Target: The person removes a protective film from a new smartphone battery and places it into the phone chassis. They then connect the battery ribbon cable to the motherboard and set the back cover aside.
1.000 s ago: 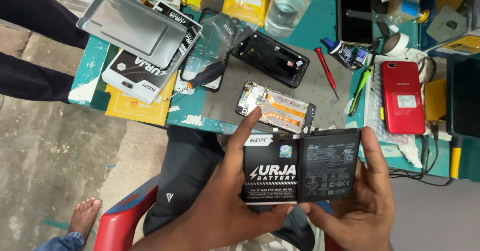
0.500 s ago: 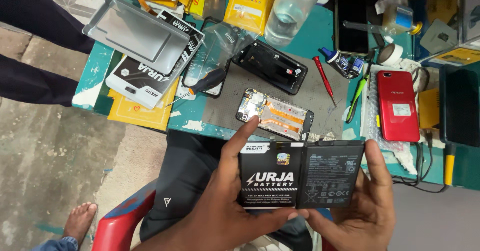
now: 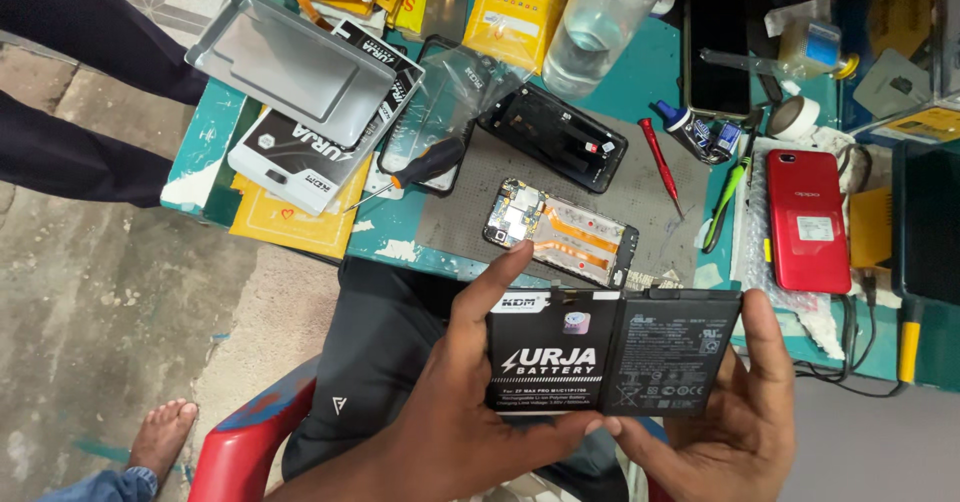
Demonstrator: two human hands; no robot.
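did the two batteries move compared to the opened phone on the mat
No. The batteries stay just below the opened phone at the table edge, side by side in both hands, as before.

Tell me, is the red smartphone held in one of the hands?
No, the red smartphone lies on the table at the right, while both hands hold two black flat batteries.

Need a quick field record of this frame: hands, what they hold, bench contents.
left hand: grips black battery, thumb on its top edge
right hand: holds second black battery, side by side, edges touching
opened phone: on grey mat, board exposed
black rear cover: on mat, behind it
red phone: right, face down
screwdriver: left of mat
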